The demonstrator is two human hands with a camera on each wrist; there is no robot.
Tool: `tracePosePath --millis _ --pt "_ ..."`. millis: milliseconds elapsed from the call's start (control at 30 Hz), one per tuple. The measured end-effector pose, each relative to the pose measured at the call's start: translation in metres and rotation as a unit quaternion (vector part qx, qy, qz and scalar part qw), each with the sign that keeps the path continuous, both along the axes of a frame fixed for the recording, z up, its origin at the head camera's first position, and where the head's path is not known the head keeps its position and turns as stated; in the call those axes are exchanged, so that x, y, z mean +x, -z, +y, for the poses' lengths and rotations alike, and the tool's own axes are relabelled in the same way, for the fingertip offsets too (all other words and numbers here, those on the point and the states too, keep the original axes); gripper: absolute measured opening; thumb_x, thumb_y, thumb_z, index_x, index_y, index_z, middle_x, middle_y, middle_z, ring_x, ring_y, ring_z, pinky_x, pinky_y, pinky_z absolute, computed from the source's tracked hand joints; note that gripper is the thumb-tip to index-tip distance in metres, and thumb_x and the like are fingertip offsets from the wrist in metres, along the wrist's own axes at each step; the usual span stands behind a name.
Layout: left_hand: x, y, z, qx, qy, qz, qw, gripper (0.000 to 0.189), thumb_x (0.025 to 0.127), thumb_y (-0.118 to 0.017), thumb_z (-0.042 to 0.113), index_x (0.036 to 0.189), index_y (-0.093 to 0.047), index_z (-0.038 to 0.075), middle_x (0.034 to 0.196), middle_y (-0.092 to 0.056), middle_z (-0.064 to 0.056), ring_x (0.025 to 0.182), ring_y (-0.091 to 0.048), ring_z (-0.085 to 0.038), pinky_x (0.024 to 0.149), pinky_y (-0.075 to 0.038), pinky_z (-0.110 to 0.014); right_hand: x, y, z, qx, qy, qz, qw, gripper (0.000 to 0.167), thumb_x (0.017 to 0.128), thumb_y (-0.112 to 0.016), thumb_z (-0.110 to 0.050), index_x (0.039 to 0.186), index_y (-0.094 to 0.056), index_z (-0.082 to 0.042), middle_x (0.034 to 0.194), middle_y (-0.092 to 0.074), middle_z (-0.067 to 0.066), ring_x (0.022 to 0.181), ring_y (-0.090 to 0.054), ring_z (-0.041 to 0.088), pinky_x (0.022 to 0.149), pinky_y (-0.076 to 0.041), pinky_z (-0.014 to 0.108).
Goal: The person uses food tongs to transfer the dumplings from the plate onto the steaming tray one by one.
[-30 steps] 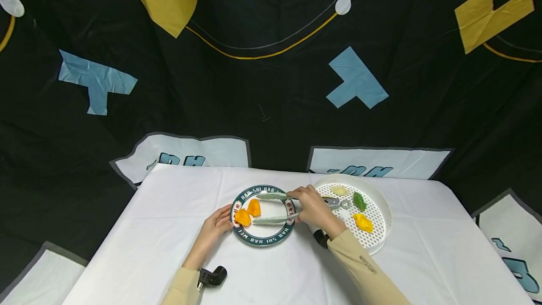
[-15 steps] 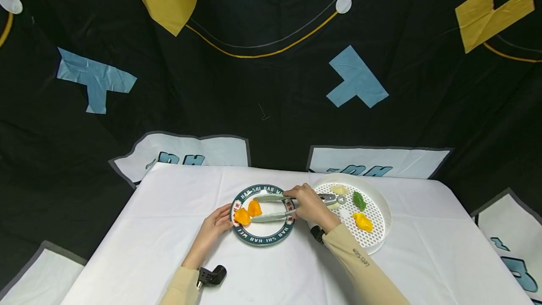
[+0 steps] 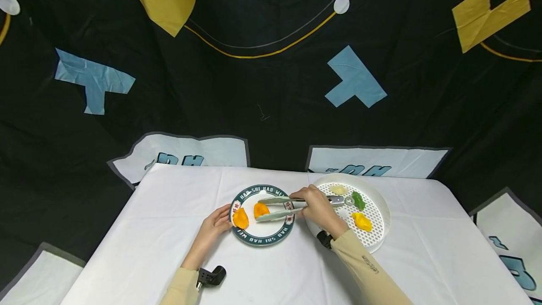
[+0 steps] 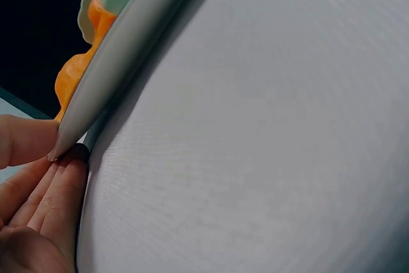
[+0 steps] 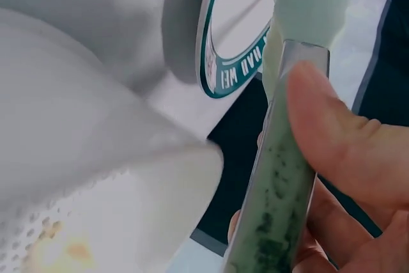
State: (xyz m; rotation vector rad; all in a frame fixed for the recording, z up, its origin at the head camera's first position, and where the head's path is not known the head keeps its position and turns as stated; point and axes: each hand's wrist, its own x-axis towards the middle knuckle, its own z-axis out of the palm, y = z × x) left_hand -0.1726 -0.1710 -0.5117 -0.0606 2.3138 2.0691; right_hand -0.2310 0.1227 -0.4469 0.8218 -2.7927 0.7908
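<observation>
One lumpy orange piece [image 3: 241, 219] lies at nine o'clock on a round white plate with a dark green lettered rim [image 3: 262, 240], and a second lumpy orange piece [image 3: 260, 210] sits near its centre, between the pale green ends of metal tongs [image 3: 275, 215]; whether these squeeze it is hard to tell. Only the left wrist view shows how the left hand's [image 4: 38, 206] grip pinches the rim at nine o'clock: thumb over, fingers beneath. That view has the plate edge-on, so its face is hidden. The right wrist view shows the right hand's [image 5: 358, 190] grip narrow around the tongs, thumb along one metal arm, their far ends cut off at twelve o'clock. From the head, a round white perforated tray [image 3: 386, 215] stands at the plate's three o'clock, holding a pale piece [image 3: 338, 189] towards eleven, a green piece [image 3: 358, 201] towards one and a yellow piece [image 3: 362, 221] towards four; in the right wrist view its contents blur.
</observation>
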Motion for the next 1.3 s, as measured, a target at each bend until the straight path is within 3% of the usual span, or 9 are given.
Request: tracePosePath --millis 233,700,867,1067,1300 --pt "-0.001 0.002 0.000 0.005 0.001 0.001 1.0000 0.057 0.087 -0.055 -0.005 0.141 -0.038 -0.007 0.141 -0.043 -0.026 0.126 -0.047 -0.036 0.104 -0.039 -0.032 0.005 -0.010 0.008 -0.007 0.009 0.001 0.9999 0.051 0.059 -0.079 0.009 0.107 -0.073 -0.006 0.102 -0.070 0.004 0.091 -0.057 0.020 0.084 -0.049 0.038" --pt "-0.001 0.001 -0.001 -0.001 0.005 0.002 1.0000 0.056 0.087 -0.056 -0.003 0.141 -0.039 -0.007 0.142 -0.042 -0.025 0.126 -0.046 -0.035 0.106 -0.037 -0.034 0.015 -0.027 0.027 -0.038 0.026 0.015 0.9988 0.051 0.059 -0.082 0.009 0.107 -0.073 -0.007 0.101 -0.070 0.002 0.093 -0.056 0.019 0.082 -0.048 0.039" --pt "-0.001 0.001 -0.001 -0.003 0.004 0.003 1.0000 0.057 0.087 -0.056 -0.003 0.141 -0.038 -0.007 0.141 -0.042 -0.026 0.126 -0.046 -0.036 0.106 -0.036 -0.037 0.017 -0.030 0.039 -0.041 0.032 0.021 0.9984 0.052 0.057 -0.083 0.007 0.107 -0.073 -0.008 0.102 -0.070 0.002 0.092 -0.057 0.018 0.081 -0.047 0.042" --pt "-0.001 0.000 0.000 0.003 0.003 0.002 1.0000 0.057 0.087 -0.056 -0.004 0.141 -0.038 -0.007 0.141 -0.042 -0.026 0.126 -0.047 -0.035 0.105 -0.038 -0.031 0.020 -0.035 0.057 -0.052 0.032 0.031 0.9977 0.052 0.057 -0.081 0.009 0.106 -0.073 -0.006 0.104 -0.070 0.006 0.093 -0.058 0.023 0.082 -0.048 0.046" --pt "-0.001 0.001 0.000 -0.004 0.003 -0.005 1.0000 0.056 0.089 -0.057 0.000 0.141 -0.040 -0.004 0.140 -0.046 -0.024 0.126 -0.047 -0.034 0.105 -0.038 -0.033 0.023 -0.038 0.083 -0.055 0.058 0.015 0.9967 0.050 0.061 -0.079 0.011 0.108 -0.072 -0.004 0.106 -0.069 0.008 0.096 -0.057 0.025 0.085 -0.046 0.046"
